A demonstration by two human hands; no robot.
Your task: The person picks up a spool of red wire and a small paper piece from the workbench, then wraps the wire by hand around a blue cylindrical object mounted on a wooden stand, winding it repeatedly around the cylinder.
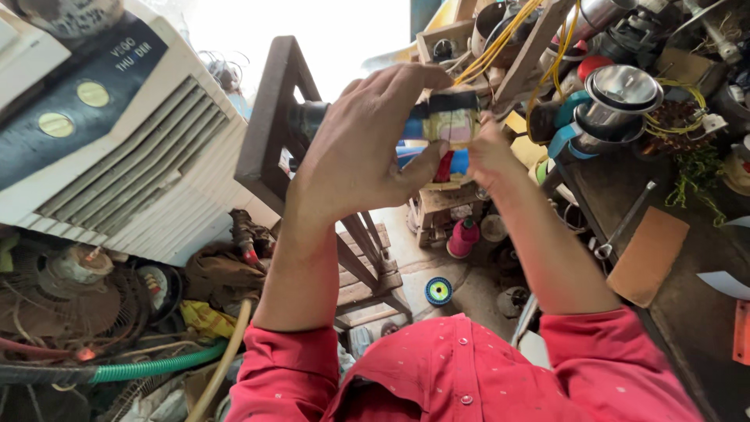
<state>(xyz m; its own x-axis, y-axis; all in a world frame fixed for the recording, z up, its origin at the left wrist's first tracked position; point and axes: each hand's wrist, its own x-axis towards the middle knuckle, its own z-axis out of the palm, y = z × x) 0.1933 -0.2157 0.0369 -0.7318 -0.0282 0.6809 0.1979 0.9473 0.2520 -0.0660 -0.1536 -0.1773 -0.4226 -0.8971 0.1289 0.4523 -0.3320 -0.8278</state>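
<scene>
Red sleeves (469,375) nearest, forearms raised to bring work close to eyes. Left hand (355,152) wrapped round coil (447,125), fingers over top, thumb beneath, steadying it at chest height above floor. Right hand (491,152) pinched at coil's far side, grip partly hidden, probably on its edge. Coil: squat block, black tape band, yellowish paper wrap, blue and red ends. Beyond: slatted wooden stool (312,156), ribbed white cooler (133,156), green hose (156,366). Right: dark worktop (672,312) with spanner (625,223), shiny metal cups (617,98), yellow wires (500,39).
</scene>
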